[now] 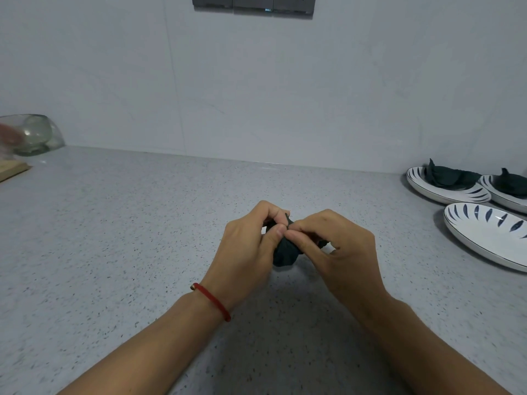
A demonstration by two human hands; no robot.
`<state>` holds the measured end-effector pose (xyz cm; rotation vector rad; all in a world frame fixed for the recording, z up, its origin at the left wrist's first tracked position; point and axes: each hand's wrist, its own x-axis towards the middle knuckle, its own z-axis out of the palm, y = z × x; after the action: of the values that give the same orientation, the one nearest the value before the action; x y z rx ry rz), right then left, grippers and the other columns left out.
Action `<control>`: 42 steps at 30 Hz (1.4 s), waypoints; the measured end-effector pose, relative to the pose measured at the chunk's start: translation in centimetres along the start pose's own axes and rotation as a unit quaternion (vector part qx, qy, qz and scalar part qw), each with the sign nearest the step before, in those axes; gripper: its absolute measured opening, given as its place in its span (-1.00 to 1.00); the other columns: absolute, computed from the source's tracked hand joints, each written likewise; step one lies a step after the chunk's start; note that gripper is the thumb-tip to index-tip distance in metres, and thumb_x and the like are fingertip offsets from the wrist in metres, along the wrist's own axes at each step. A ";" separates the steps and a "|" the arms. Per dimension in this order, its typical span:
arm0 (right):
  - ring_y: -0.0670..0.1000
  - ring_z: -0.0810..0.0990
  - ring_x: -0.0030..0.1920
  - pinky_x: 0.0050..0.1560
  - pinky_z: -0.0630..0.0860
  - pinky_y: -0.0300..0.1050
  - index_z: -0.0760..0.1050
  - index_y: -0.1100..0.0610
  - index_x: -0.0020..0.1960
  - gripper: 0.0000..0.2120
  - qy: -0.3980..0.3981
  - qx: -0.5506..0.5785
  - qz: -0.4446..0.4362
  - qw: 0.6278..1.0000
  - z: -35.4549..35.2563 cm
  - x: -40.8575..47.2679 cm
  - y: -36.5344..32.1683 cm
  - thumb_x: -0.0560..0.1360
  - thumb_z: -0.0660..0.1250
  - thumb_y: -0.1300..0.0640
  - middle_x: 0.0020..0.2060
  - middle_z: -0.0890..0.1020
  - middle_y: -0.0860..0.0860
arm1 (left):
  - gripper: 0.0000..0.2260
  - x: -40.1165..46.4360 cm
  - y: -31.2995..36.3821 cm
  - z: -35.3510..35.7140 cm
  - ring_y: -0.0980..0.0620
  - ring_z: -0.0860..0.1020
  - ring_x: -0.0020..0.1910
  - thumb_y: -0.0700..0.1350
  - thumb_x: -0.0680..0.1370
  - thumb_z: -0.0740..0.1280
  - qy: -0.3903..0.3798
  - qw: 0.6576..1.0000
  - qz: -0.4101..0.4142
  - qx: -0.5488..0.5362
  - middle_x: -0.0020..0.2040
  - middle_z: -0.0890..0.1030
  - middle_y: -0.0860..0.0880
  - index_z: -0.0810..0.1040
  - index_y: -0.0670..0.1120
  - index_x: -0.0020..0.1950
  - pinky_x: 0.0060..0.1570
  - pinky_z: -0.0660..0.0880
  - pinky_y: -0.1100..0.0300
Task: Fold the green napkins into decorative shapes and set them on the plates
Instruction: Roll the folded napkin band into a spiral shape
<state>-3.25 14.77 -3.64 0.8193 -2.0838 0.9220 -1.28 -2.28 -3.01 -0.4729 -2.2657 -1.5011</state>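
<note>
Grey speckled bench (114,238) against pale wall; three striped plates (447,192) well right of hands, two carrying folded napkins (447,176). Left hand (245,252) and right hand (342,252) pinch bunched green napkin (285,252) between them, fingers (278,230) curled on cloth

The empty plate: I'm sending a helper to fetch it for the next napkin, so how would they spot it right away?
Look to the right end of the speckled grey countertop, where three white plates with dark blue leaf marks sit together. The empty plate is the nearest of them. The two plates behind it each hold a folded green napkin; this one holds nothing.
</note>
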 end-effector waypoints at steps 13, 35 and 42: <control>-0.11 0.63 -0.18 -0.17 0.57 -0.19 0.73 0.06 -0.07 -0.83 -0.006 0.075 0.074 0.994 1.2 -0.1 0.3 0.48 0.46 -0.02 -0.21 0.67 -0.11 | -0.92 0.2 -1.2 0.2 0.06 0.56 0.04 -0.19 0.56 0.33 0.037 0.997 0.037 0.056 -0.02 0.56 0.10 0.55 -0.01 -0.08 0.05 0.54 0.05; -0.20 0.50 -0.31 -0.23 0.47 -0.32 0.58 0.02 -0.19 -0.82 -0.154 0.126 0.260 0.945 -0.4 0.8 0.1 0.59 0.36 0.14 -0.33 0.59 -0.08 | -0.45 0.9 -2.3 0.7 0.21 0.53 0.21 -0.09 0.33 0.63 0.010 0.991 0.027 0.134 0.18 0.58 0.19 0.55 0.05 0.28 0.26 0.48 0.29; -0.18 0.62 -0.35 -0.27 0.54 -0.34 0.57 -0.04 -0.02 -0.79 -0.093 0.143 0.303 0.938 -0.5 0.6 -0.2 0.43 0.56 0.10 -0.33 0.68 -0.05 | -0.60 0.4 -1.6 0.6 0.09 0.57 0.13 -0.13 0.37 0.60 0.007 0.993 0.053 0.102 0.09 0.58 0.16 0.57 0.05 0.13 0.12 0.57 0.12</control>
<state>-3.28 14.91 -2.83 0.4031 -2.4582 1.5533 -2.52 -2.28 -4.33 -0.5109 -2.3129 -1.2039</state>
